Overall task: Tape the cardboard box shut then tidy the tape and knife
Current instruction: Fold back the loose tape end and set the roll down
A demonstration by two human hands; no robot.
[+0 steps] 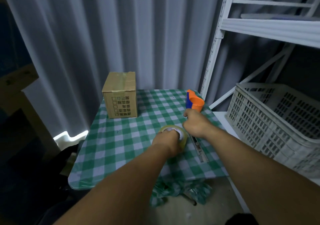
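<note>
A brown cardboard box (121,95) stands closed at the table's far left, with clear tape across its top and down its front. A roll of clear tape (181,134) lies flat mid-table, and my left hand (168,142) is closed over its near side. Just right of the roll, a grey utility knife (200,150) lies along the cloth, pointing toward me. My right hand (194,123) is closed in a fist around the knife's far end. An orange and blue holder cup (194,102) stands just beyond that hand at the far right corner.
The small table carries a green and white checked cloth (121,147). A white metal shelf frame (213,51) rises at the right, with a white slotted plastic crate (277,121) on its lower board. Grey curtains hang behind the table.
</note>
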